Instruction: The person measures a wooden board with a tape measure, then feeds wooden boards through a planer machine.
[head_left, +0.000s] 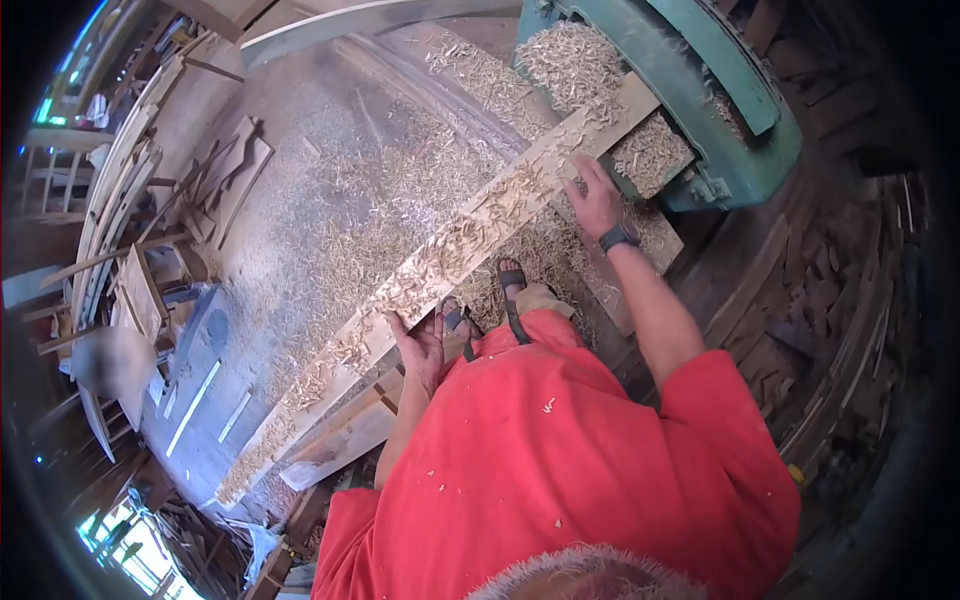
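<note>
Judging by the look, well along, with most of the long board (622, 112) outside the green machine (748, 168), shavings (478, 228) uncleared and no telling how much remains inside, edge held in the left hand's (422, 352) loosely curled grip, near the open, spread right hand (598, 205).

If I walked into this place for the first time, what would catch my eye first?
Probably the long pale wooden board, strewn with curly shavings and slanting from the lower left up to the bulky green metal machine at upper right. The person's left hand is at the board's near edge around mid-length, the right hand closer to the machine. The bright red shirt fills the bottom centre.
</note>
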